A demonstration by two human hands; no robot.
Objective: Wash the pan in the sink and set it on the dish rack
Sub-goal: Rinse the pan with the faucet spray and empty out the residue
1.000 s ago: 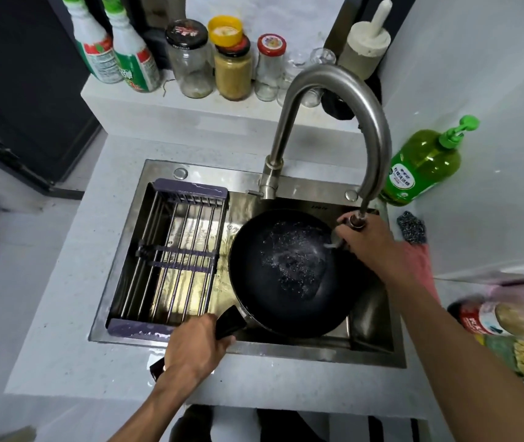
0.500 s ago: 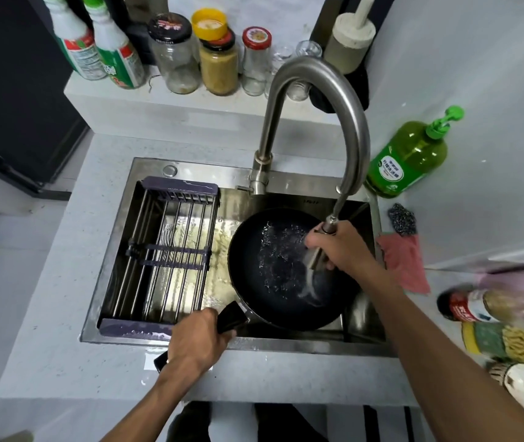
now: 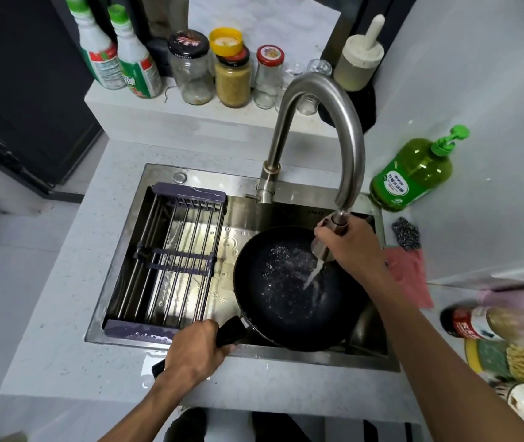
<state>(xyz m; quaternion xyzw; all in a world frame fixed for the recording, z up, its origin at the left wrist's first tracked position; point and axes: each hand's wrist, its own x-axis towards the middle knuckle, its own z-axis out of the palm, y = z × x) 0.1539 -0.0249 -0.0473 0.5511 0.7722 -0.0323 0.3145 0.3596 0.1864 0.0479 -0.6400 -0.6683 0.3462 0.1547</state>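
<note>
The pan (image 3: 289, 288) sits in the sink (image 3: 254, 215), just right of the dish rack (image 3: 171, 260). The left hand (image 3: 195, 354) is wrapped around its handle. The right hand (image 3: 348, 247), fingers closed around the faucet's spray head (image 3: 334, 232), has pulled it down off the spout, apparently on a hose; water now strikes the pan's right side, so rinsing continues.

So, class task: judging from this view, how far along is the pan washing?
Done: the pan is in the sink, water running. In hand: left hand grips its handle while right hand aims the pulled-out spray head into it. Left: finish rinsing, then set it on the dish rack.
</note>
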